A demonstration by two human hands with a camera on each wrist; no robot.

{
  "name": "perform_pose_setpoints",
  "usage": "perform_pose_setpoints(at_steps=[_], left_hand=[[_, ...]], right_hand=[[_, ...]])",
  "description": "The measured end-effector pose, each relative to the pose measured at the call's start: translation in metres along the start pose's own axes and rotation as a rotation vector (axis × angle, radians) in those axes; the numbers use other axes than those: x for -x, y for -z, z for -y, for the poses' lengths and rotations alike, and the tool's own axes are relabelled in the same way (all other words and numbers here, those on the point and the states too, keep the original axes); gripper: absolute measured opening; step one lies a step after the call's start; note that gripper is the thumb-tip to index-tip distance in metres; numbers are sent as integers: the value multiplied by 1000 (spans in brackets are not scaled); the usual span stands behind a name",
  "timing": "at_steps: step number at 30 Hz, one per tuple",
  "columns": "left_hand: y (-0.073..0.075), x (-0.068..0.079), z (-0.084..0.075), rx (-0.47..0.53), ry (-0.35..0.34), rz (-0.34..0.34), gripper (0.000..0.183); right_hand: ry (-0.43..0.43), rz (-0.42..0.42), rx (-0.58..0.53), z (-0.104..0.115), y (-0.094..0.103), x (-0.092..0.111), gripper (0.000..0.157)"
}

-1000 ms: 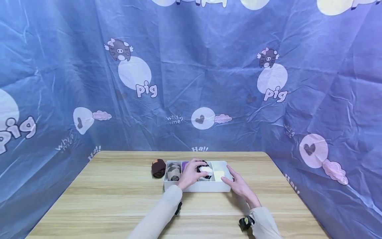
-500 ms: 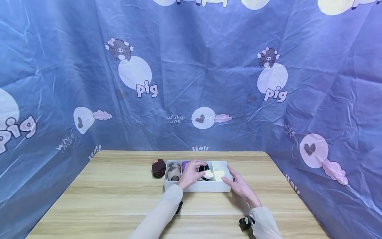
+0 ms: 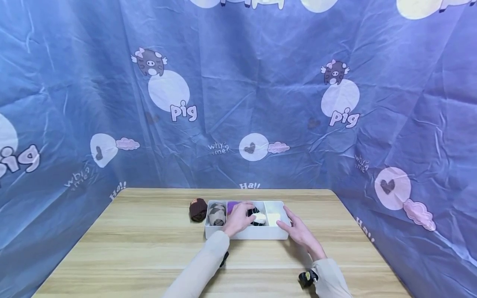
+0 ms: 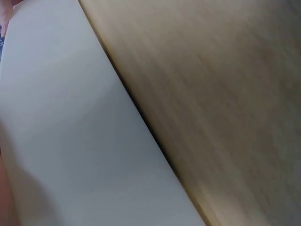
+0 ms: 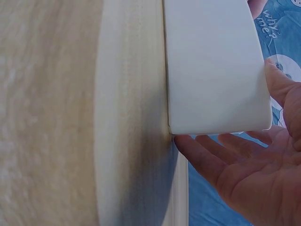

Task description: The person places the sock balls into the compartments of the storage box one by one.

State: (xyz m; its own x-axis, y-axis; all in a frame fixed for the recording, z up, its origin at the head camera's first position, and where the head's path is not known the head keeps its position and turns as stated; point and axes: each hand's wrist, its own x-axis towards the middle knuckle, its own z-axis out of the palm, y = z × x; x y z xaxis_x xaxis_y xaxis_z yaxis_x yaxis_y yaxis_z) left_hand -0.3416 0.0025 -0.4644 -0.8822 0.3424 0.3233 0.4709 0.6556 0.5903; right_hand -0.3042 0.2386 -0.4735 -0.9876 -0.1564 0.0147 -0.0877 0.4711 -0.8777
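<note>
A white divided storage box [image 3: 257,234] stands on the table. Over its middle compartments is my left hand [image 3: 238,217], thumb and fingers spread apart beside a rolled black-and-white pair of socks [image 3: 258,219]; whether they still touch is unclear. My right hand [image 3: 298,229] rests on the box's right end, thumb at the rim and fingers fairly straight along the end wall, as the right wrist view shows. A grey patterned sock roll [image 3: 217,214] fills the leftmost compartment. Partly hidden behind my left hand lies something purple [image 3: 231,205]. Only the box's front wall [image 4: 70,103] dominates the left wrist view.
A dark brown rolled sock bundle [image 3: 198,210] with an orange patch lies on the table just left of the box. The rightmost compartment shows a pale cream patch [image 3: 273,219]. Behind the wooden table [image 3: 149,244] hangs a blue printed cloth [image 3: 231,103].
My left hand's fingers have drawn back left from the black-and-white socks, which have settled lower in their compartment and show more. The right hand and box have stayed put.
</note>
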Motion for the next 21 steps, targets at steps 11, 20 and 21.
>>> perform_pose_setpoints(at_steps=[11, 20, 21], left_hand=[[1, 1, 2, 58, -18, -45, 51], [8, 5, 7, 153, -106, -209, 43], [9, 6, 7, 169, -99, -215, 42]], right_hand=[[-15, -8, -5, -1, 1, -1, 78], [-20, -3, -20, 1, 0, -1, 77], [-22, -3, -25, 1, 1, -1, 77]])
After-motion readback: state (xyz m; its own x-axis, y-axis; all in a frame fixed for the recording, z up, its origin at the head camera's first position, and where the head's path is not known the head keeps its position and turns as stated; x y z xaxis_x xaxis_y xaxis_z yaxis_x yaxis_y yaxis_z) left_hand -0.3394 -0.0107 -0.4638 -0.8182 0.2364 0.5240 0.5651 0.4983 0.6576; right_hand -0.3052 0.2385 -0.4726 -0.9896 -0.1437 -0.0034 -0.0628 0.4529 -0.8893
